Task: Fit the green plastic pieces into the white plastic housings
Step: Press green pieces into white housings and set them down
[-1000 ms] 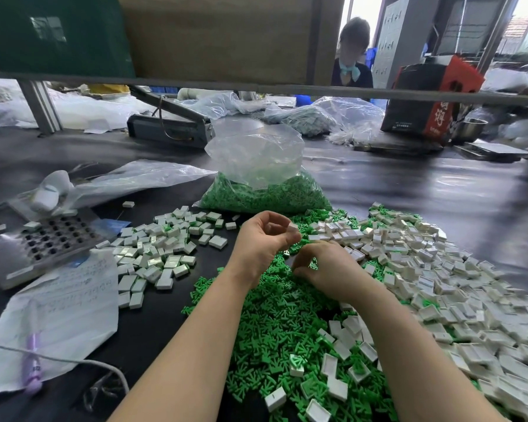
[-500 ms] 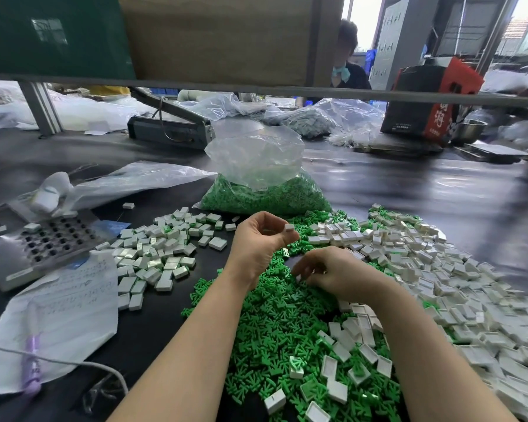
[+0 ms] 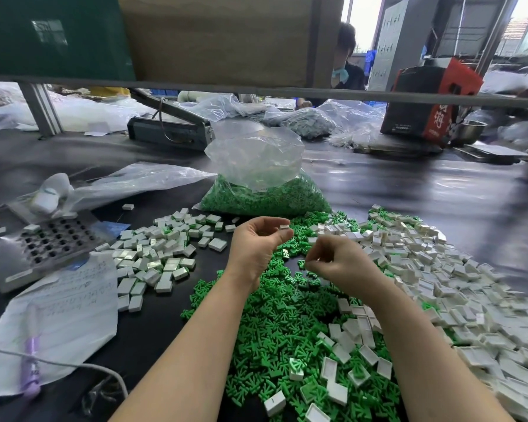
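Left hand (image 3: 258,243) pinches white housing (image 3: 284,227) above green pieces (image 3: 275,324) heaped on surface (image 3: 439,190). Right hand (image 3: 333,263) fingers curled together — can't tell if piece held. My worry: misaligned insert jams or piece drops into pile — tiny parts, blind fit.

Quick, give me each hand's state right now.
Left hand: pinches a white housing.
Right hand: fingers curled; contents cannot be told.
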Motion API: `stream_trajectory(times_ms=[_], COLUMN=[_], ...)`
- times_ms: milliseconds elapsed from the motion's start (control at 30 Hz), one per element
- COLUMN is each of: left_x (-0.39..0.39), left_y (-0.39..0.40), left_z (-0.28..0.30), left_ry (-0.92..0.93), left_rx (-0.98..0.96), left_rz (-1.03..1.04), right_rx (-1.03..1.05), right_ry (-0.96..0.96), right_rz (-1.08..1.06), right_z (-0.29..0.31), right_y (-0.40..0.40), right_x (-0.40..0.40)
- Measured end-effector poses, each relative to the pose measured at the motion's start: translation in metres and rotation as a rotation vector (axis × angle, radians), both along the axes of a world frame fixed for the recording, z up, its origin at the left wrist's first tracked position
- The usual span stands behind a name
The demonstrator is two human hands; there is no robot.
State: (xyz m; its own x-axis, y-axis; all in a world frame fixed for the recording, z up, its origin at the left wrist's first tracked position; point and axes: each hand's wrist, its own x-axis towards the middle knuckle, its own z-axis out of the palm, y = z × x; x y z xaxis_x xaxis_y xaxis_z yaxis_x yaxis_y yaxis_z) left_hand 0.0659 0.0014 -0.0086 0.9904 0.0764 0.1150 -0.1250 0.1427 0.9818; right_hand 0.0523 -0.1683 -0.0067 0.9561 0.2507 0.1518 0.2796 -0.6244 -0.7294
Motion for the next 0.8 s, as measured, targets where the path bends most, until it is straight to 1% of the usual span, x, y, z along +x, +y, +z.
stream_trajectory(times_ms=[67, 133, 167, 233, 400, 500, 700, 800], left_x=[0.0, 0.0, -0.001, -0.002, -0.003, -0.003, -0.004, -0.004], left_y=[0.001, 0.0, -0.001, -0.003, -0.007, -0.008, -0.009, -0.01], left_z=[0.0, -0.001, 0.0, 0.001, 0.002, 0.002, 0.001, 0.0], left_ry=[0.016, 0.024, 0.025, 0.027, 0.055, 0.057, 0.064, 0.06], left_rx=[-0.02, -0.04, -0.048, -0.071, -0.173, -0.215, -0.218, -0.143], left_rz=[-0.007, -0.03, -0.04, -0.062, -0.11, -0.144, -0.194, -0.165], right_rx=[0.247, 0.498, 0.59, 0.69, 0.822, 0.854, 0.861, 0.87], right_ry=[-0.008, 0.013, 0.023, 0.007, -0.019, -0.033, 0.008, -0.001], right_rz=[-0.062, -0.078, -0.074, -0.083, -0.15, -0.16, -0.13, -0.15], right_z=[0.001, 0.002, 0.002, 0.001, 0.001, 0.0, 0.0, 0.001], right_y=[-0.001, 0.0, 0.001, 0.002, 0.009, 0.011, 0.013, 0.014], right_x=[0.0, -0.001, -0.001, 0.0, 0.002, 0.003, 0.002, 0.001])
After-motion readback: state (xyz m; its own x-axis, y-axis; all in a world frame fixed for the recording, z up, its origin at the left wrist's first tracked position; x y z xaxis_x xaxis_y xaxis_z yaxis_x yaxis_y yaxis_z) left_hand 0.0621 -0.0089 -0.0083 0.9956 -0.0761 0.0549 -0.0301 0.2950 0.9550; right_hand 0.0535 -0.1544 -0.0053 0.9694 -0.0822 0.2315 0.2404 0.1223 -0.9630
